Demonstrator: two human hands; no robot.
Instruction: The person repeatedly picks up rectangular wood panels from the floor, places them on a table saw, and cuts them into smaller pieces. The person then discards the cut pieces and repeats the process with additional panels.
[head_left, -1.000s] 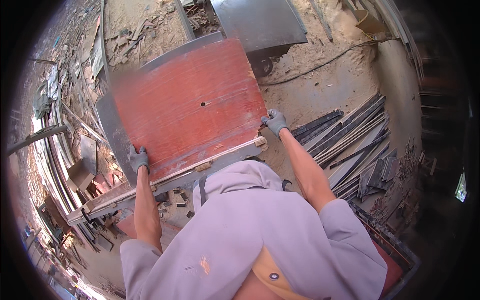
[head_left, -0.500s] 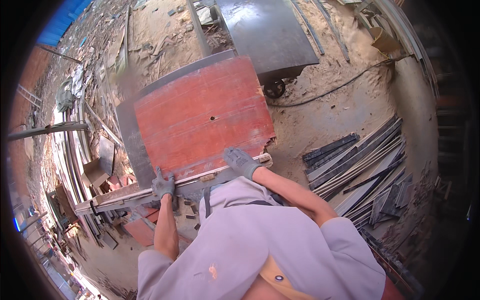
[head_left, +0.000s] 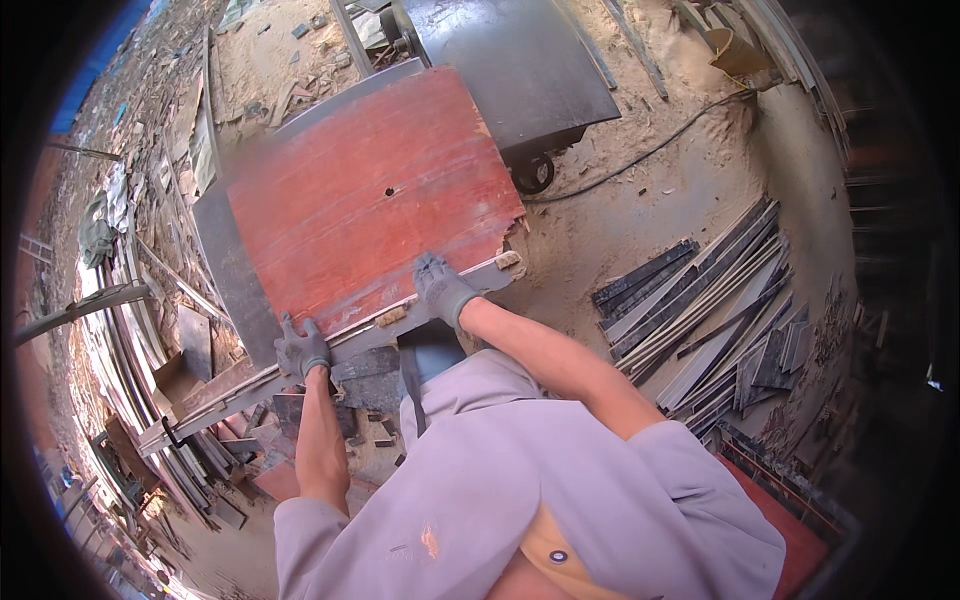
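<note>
A worn red board with a small dark hole and a broken right corner lies flat on a grey metal table. My left hand, in a grey glove, rests at the board's near left edge with its fingers spread. My right hand, gloved the same, lies on the near edge further right, its fingers stretched out over the board. A long straight rail runs along this edge beneath both hands. A small wood block sits on the rail between them, and another wood block at its right end.
A dark metal-topped bench with a wheel stands beyond the board. Stacked wood strips lie on the ground at the right, below a black cable. Long boards and scraps pile up at the left.
The whole view has shifted, so the board and table appear higher and further left, turned slightly. My right hand sits a little further left along the edge. Both hands stay on the board.
</note>
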